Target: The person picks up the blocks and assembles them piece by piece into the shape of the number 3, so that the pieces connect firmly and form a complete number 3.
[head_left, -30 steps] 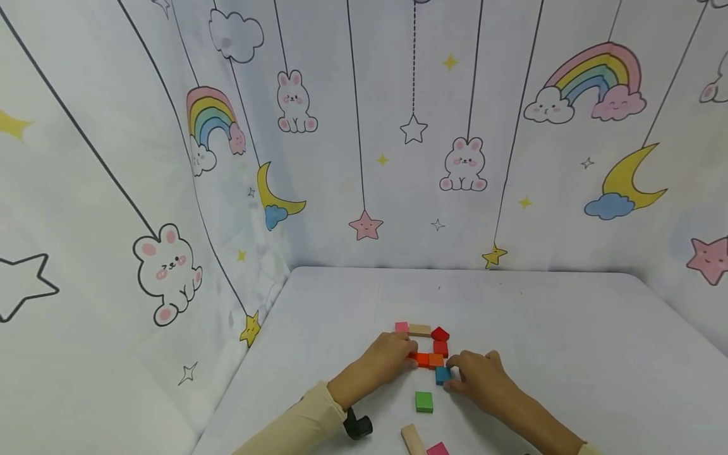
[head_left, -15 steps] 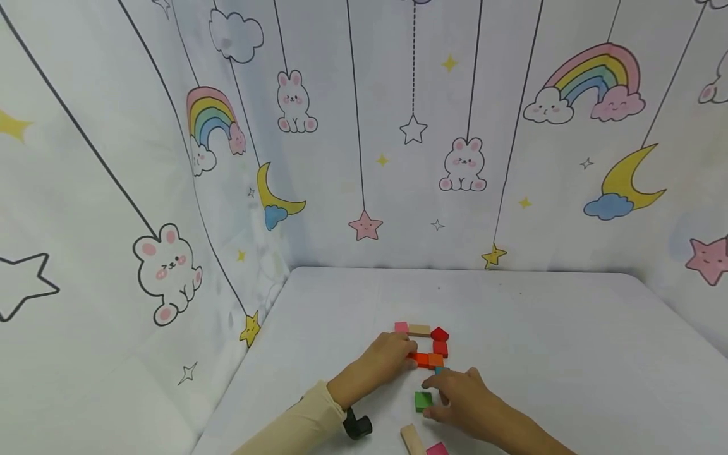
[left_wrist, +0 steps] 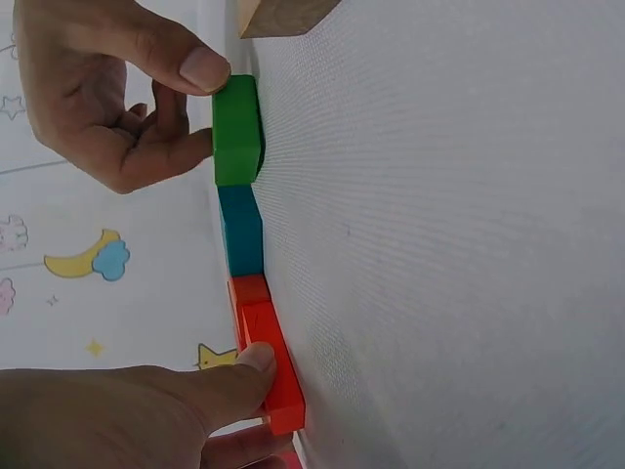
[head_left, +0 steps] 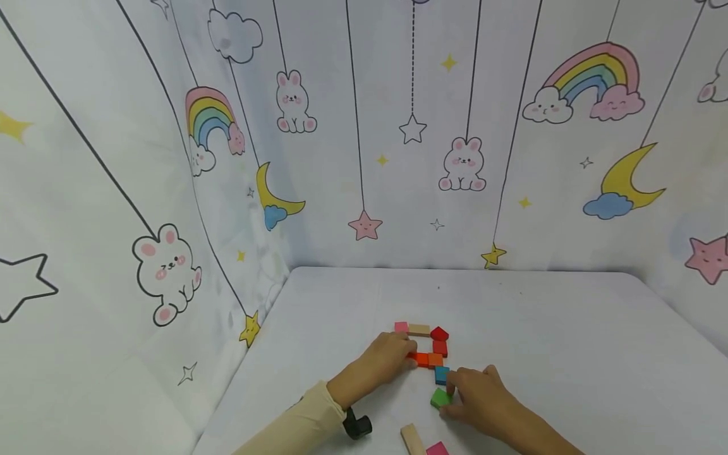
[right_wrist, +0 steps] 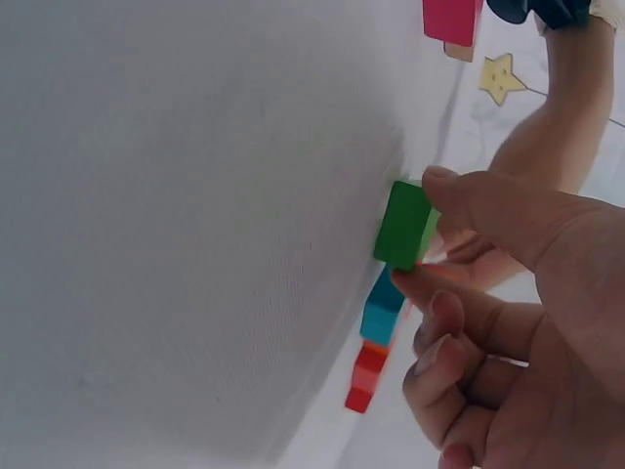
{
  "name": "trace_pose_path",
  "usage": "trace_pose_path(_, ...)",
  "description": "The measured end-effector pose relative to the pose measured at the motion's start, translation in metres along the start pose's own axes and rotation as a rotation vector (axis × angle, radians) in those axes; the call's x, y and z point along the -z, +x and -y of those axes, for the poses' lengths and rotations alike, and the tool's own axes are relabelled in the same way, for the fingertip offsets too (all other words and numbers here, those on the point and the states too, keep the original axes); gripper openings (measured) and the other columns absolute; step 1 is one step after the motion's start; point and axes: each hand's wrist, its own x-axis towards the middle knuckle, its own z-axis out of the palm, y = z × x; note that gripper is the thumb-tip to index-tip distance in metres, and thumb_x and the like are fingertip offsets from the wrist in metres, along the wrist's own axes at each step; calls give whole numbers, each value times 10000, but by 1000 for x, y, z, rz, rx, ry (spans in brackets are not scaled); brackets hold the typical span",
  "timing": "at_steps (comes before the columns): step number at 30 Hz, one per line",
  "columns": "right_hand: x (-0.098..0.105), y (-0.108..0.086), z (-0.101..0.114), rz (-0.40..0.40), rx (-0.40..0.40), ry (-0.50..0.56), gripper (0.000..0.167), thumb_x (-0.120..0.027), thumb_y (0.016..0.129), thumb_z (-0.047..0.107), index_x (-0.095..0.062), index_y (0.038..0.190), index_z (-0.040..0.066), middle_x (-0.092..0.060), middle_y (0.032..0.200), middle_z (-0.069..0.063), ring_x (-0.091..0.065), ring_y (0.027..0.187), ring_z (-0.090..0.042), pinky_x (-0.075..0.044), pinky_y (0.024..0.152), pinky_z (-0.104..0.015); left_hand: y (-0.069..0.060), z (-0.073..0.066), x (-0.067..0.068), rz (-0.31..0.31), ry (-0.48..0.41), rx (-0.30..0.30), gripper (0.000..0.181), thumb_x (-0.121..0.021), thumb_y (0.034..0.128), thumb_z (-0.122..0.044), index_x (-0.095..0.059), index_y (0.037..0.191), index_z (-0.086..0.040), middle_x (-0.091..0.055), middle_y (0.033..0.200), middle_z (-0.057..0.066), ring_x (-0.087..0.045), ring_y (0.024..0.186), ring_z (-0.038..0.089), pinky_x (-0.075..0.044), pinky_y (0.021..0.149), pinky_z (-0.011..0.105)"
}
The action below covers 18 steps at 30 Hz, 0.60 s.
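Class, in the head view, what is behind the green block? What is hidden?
Behind the green block lies the blue block, then an orange block and a red block. The right hand hides part of the table beside them; the green block's underside is hidden.

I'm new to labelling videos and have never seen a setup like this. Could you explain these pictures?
There is no machine here: one person's bare hands serve as left grip and right grip. The head camera looks forward and down over everything; each wrist camera looks at its own hand's work.

On the white table lie small blocks: at the far end a pale pink block, a wooden strip and red blocks, then an orange block and a blue block. Nearest the person are a wooden bar and a deep pink block.

The right grip pinches a green block near the blue one; the left grip holds an orange-red block.
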Motion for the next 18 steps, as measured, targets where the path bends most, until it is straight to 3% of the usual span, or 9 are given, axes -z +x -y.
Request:
trace_pose_path(5, 3, -1, -4, 16, -26, -7, 395, -959, 726, 433, -655, 820, 199, -584, 723, 88, -530, 713, -103, -371, 793, -466, 0, 0, 0, 18, -26, 15, 170, -792, 960, -338, -771, 1050, -195, -658, 862, -74, -542, 791, 56, -486, 765, 191)
trace_pose_path(9, 5, -1, -6, 39, 5, 27, 407, -965, 739, 359, -685, 1010, 242, -576, 768, 98, -531, 747, -110, -375, 811, -476, 0, 0, 1, 17, -30, 18, 174, -795, 956, -341, -774, 1040, -190, -659, 861, -71, -543, 788, 59, -496, 776, 208)
trace_pose_path(12, 4, 0, -7, 58, 23, 42, 403, -958, 757, 276, -703, 1069, 265, -557, 779, 92, -519, 749, -116, -374, 806, -470, 1, 0, 0, 10, -25, 9, 163, -796, 956, -338, -775, 1031, -195, -657, 855, -80, -543, 785, 51, -495, 771, 204)
trace_pose_path(15, 2, 2, -8, 61, 11, 32, 341, -956, 758, 299, -704, 979, 236, -562, 768, 79, -517, 735, -123, -377, 794, -457, 1, 0, 0, 13, -32, 9, 162, -795, 957, -336, -776, 1029, -192, -655, 852, -77, -542, 786, 55, -488, 764, 203)
trace_pose_path(18, 0, 4, -9, 44, -23, 21, 387, -965, 723, 394, -682, 916, 214, -589, 773, 78, -528, 745, -120, -379, 793, -449, 1, 0, 0, 19, -38, 12, 160, -796, 958, -327, -776, 1031, -186, -654, 854, -70, -541, 789, 60, -486, 764, 208)
